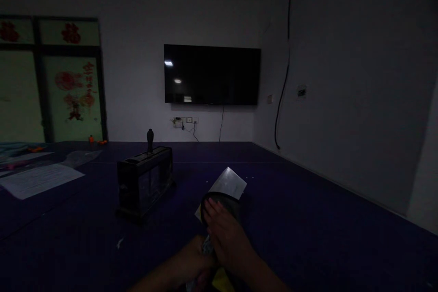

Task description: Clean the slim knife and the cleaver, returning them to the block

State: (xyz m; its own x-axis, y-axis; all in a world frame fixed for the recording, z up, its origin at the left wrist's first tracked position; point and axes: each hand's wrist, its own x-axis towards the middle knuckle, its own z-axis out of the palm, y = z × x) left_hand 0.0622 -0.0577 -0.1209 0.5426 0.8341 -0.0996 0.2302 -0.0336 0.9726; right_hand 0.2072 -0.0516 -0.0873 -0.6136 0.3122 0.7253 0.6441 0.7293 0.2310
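Note:
Near the bottom middle, my right hand (222,226) lies with its fingers stretched out over a dark rounded piece with a black rim (230,201). A pale, shiny flat sheet (230,182) sticks out beyond that piece, and a bit of yellow shows at its left edge. Lower and to the left, my left hand (195,258) is closed around something, with a crumpled grey-blue bit (207,245) showing above its fingers. Most of what it grips is hidden by the two hands. Another yellow patch (221,280) shows below my right hand.
A black box-shaped device with an upright handle (145,182) stands to the left on the dark blue table (85,219). Papers (43,180) and clear plastic lie farther left. A small white scrap (119,242) lies in front. Behind are a wall-mounted television (212,75) and a hanging cable (288,54).

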